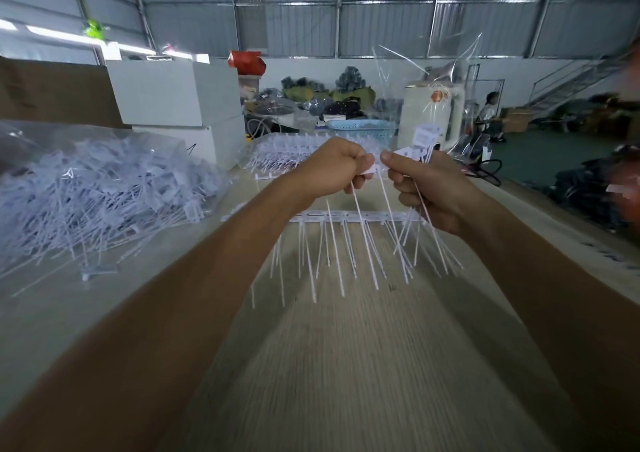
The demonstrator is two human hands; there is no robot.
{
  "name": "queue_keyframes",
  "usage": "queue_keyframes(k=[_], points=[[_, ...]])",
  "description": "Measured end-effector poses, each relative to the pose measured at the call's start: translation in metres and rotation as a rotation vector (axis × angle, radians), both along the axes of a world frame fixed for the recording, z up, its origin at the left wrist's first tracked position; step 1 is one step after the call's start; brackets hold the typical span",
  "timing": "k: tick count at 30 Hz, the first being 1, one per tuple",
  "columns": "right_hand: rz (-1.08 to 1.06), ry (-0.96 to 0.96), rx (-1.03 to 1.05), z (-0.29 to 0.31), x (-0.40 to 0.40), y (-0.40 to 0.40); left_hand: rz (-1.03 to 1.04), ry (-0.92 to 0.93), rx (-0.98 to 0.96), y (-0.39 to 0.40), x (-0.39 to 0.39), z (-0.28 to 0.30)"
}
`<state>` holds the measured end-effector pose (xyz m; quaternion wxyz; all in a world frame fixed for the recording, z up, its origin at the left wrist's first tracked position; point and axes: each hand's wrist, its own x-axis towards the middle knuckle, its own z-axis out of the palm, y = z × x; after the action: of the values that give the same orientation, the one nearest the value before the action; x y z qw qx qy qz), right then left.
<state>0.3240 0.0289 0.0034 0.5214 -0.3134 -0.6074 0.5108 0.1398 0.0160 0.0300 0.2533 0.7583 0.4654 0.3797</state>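
Left hand (332,171) is up over the table (346,365), fingers curled tight. Thumb and forefinger pinch the flat head of one white tie (369,174). The tie's thin tail hangs down below the fingers and its tip is clear of the table.

Right hand (426,188) is just beside it, with the thumb tip close to the left thumb. Its fingers are clenched round a bundle of ties (420,152). The tag heads stick up just above the fingers and the tails fan out below the palm. Can't tell whether the pinched tie's head also touches the right thumb, too blurred.

A strip of ties (346,214) lies flat on the table below both sets of fingers. Its rail runs crosswise and its tails point back toward the person. None of the fingers touch it.

A clear bag (433,71) stands up above the right fingers. Can't tell if that hand holds it.

A pile of ties (104,192) in clear wrap sits on the table well off to the left of the left fingers. More strips (287,154) lie just beyond the left knuckles. A blue basket (360,128) is farther out, past the gap between the two thumbs. White boxes (173,95) are beyond the pile, up and left of the left fingers.
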Motion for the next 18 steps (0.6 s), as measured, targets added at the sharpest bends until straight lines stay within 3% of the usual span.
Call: queue_keyframes(k=[8, 11, 13, 15, 18], points=[[-0.081, -0.445, 0.44, 0.018, 0.009, -0.009, -0.109, -0.27, -0.451, 0.004, -0.004, 0.007], [-0.325, -0.546, 0.51, 0.018, 0.01, -0.006, -0.128, -0.129, -0.337, 0.001, -0.008, 0.009], [-0.448, -0.414, 0.456, 0.016, 0.016, -0.002, -0.107, 0.027, -0.204, -0.003, -0.01, 0.013], [-0.425, -0.259, 0.367, 0.015, 0.022, -0.001, -0.056, 0.103, -0.066, -0.007, -0.01, 0.016], [-0.303, -0.278, 0.212, 0.009, 0.015, -0.001, -0.08, 0.141, 0.0, -0.01, -0.008, 0.016]])
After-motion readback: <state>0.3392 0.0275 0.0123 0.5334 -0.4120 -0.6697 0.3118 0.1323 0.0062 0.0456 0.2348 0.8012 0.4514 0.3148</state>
